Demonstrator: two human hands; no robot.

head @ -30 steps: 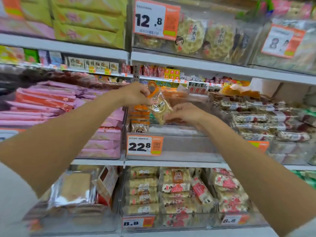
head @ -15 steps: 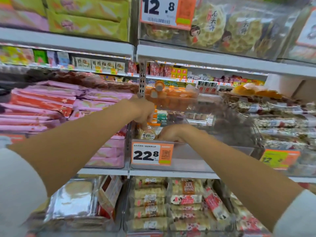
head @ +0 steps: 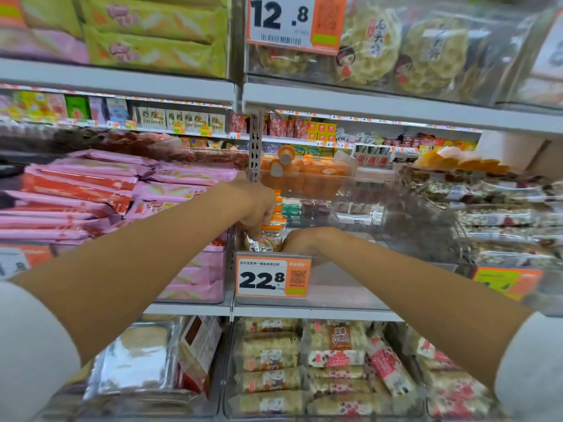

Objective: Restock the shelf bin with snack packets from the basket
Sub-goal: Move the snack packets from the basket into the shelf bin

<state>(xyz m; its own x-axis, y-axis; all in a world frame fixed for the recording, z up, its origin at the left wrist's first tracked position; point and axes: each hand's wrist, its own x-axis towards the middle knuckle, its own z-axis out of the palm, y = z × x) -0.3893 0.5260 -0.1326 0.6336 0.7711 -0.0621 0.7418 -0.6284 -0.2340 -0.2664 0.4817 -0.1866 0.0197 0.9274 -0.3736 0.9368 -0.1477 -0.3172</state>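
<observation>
Clear plastic shelf bin [head: 341, 287] at frame centre, both arms reaching in.
The left hand [head: 259, 208] bends down at the wrist, fingers pinching the top of a snack packet [head: 264, 240] in the bin's left front corner; the right hand [head: 304, 240] lies low against the packet's right edge, fingers hidden, grip unclear.

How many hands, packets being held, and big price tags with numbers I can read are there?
Hands: 2 (left hand, right hand)
Held snack packet: 1
Readable big price tags: 2 (12.8 price tag, 22.8 price tag)
Total: 5
</observation>
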